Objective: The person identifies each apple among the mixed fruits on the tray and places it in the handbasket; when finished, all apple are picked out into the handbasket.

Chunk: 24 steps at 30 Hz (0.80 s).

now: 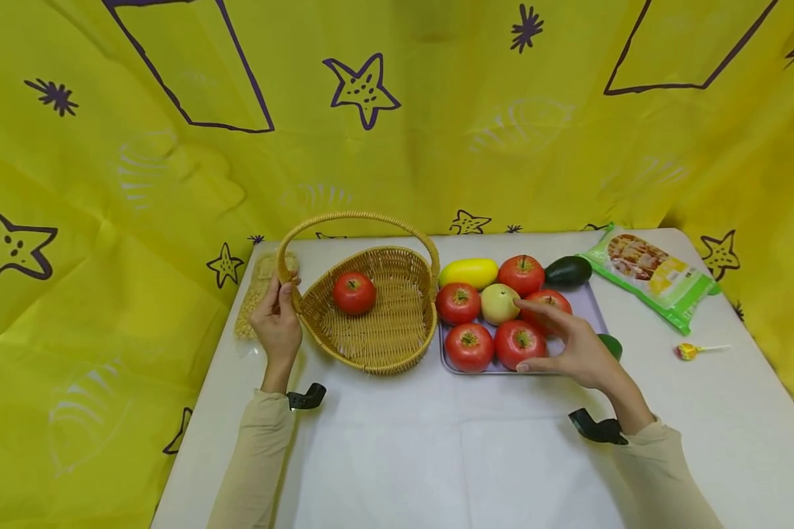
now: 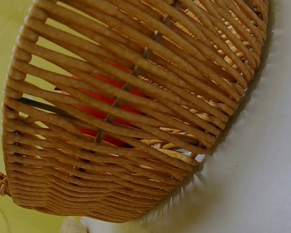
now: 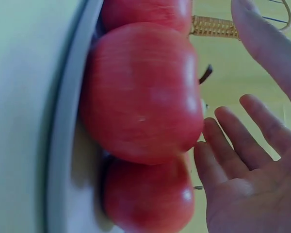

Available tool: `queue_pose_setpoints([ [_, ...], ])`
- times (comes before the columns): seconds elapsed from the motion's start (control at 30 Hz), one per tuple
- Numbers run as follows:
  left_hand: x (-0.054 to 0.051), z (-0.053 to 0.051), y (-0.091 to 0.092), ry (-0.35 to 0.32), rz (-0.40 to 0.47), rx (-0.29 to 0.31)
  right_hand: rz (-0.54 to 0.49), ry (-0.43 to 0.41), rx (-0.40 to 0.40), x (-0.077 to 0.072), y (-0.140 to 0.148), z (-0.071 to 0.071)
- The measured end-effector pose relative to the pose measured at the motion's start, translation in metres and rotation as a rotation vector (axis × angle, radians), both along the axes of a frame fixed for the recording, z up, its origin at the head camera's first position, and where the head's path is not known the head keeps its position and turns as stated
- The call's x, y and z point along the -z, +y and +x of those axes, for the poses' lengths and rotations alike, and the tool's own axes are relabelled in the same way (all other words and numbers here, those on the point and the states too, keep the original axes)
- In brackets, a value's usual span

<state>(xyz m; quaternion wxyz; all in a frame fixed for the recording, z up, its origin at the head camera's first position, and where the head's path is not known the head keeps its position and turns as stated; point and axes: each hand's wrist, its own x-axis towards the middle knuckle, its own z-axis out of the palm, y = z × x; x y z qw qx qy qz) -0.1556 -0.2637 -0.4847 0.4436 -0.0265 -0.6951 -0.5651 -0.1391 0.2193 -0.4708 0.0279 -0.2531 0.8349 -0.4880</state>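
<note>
My left hand (image 1: 279, 323) grips the lower left end of the handle of a woven basket (image 1: 400, 308). Inside the basket, toward its left, lies one red apple (image 1: 354, 293); it shows through the weave (image 2: 145, 116) in the left wrist view. Over the right part of a pale purple tray (image 1: 592, 308), my right hand (image 1: 578, 349) is spread, thumb apart from the fingers, holding nothing. Below and beside it are several red apples (image 1: 520, 342), one filling much of the right wrist view (image 3: 143, 92). A pale yellow-green round fruit (image 1: 500, 304) sits among them.
The tray also holds a yellow oblong fruit (image 1: 468, 273) and a dark green avocado-like fruit (image 1: 568, 272). Right of it lie a green-edged food packet (image 1: 658, 275) and a lollipop (image 1: 688, 351). A clear bag of pale grains (image 1: 248, 308) lies behind my left hand. Yellow cloth (image 1: 410, 169) surrounds the table.
</note>
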Motion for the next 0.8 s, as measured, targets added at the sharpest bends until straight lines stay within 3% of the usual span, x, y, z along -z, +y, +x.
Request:
queue_pose_setpoints([
  [0.33,-0.001,0.0,0.002,-0.002,0.012,0.004,-0.01,0.035,0.012,0.019,0.0,0.006],
  [0.8,0.0,0.001,-0.001,0.002,-0.002,0.009,0.053,0.215,0.065,0.023,-0.008,0.011],
])
